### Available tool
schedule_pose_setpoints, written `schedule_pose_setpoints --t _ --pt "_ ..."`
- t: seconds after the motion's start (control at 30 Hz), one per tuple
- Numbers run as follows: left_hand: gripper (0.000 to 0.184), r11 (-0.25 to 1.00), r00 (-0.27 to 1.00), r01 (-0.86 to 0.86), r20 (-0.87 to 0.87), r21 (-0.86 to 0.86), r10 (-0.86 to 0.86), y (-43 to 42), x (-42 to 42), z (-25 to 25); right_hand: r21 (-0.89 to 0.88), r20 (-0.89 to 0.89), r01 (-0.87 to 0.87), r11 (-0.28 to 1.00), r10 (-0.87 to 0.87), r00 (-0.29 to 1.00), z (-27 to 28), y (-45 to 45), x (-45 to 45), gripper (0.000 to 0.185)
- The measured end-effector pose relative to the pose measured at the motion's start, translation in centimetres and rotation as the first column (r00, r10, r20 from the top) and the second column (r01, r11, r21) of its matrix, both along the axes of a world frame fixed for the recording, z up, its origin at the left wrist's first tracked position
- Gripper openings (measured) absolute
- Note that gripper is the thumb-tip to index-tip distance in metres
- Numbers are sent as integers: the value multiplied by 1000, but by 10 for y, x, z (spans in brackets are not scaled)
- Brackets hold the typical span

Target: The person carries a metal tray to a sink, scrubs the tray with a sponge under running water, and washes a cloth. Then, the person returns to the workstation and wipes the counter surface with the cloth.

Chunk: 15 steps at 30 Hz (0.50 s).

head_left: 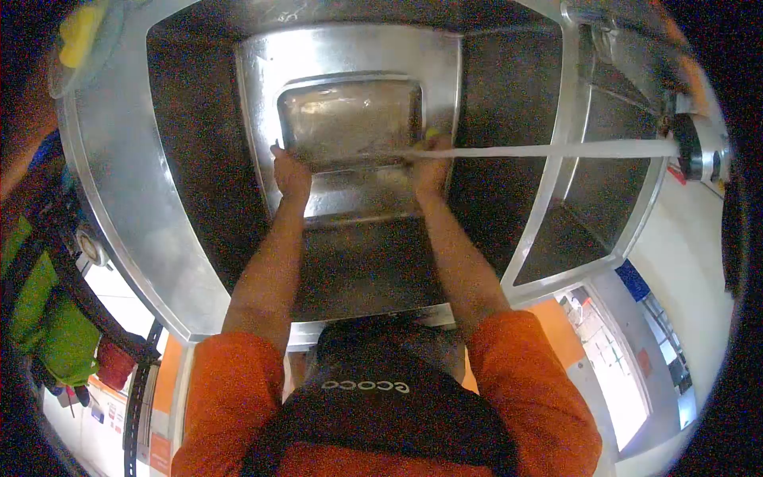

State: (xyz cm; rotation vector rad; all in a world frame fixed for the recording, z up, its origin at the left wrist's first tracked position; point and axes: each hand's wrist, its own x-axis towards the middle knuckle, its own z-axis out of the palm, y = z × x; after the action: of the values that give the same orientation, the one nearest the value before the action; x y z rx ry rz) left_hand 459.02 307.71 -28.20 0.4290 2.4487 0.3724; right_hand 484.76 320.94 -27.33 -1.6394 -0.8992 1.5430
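A rectangular metal tray point(350, 119) with a raised rim is in the deep steel sink point(509, 119). My left hand point(292, 176) is closed on the tray's near left corner, thumb upward. At the near right corner is my right hand point(431, 168), slightly blurred, its fingers curled by the tray's edge. A small yellow-green thing point(431, 133) shows at the top of those fingers; its kind is hard to make out. From the tap point(699, 148) on the right, a white stream of water point(564, 149) runs to my right hand.
A second, narrower basin point(608, 151) adjoins on the right. Steel counter point(119, 175) borders the sink on the left, with a yellow item point(78, 36) at its far corner. Green cloth point(67, 334) hangs at the left. My dark apron point(373, 397) is close to the sink's front edge.
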Motion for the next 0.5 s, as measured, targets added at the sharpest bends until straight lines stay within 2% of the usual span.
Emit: schedule_pose_setpoints --t 0.07,0.13,0.17,0.2,0.27,0.33,0.4,0.5 --pt "39 994 993 111 44 8 -111 2 0 19 -38 -87 93 995 -96 992 21 47 -32 19" --pt "41 986 986 164 18 33 -164 3 -9 15 18 137 -98 995 94 986 21 71 -56 21" --pt "42 981 982 188 5 45 -189 6 -14 18 31 408 -340 940 299 863 17 74 -62 22" --pt "44 967 982 191 -43 167 -186 10 -17 19 -19 645 -556 831 435 628 13 77 -67 23" --pt "48 889 978 201 -137 412 -158 25 -23 19 166 858 -717 677 260 444 2 71 -82 23" --pt "54 886 964 252 -179 389 -196 22 -26 -8 141 918 -791 596 222 330 17 58 -99 22" --pt "55 881 953 287 -205 376 -223 19 -28 -32 201 895 -813 547 234 379 -11 44 -132 21" --pt "51 882 971 241 -101 404 -218 15 -28 -30 267 859 -833 485 273 434 -73 -1 -168 20"
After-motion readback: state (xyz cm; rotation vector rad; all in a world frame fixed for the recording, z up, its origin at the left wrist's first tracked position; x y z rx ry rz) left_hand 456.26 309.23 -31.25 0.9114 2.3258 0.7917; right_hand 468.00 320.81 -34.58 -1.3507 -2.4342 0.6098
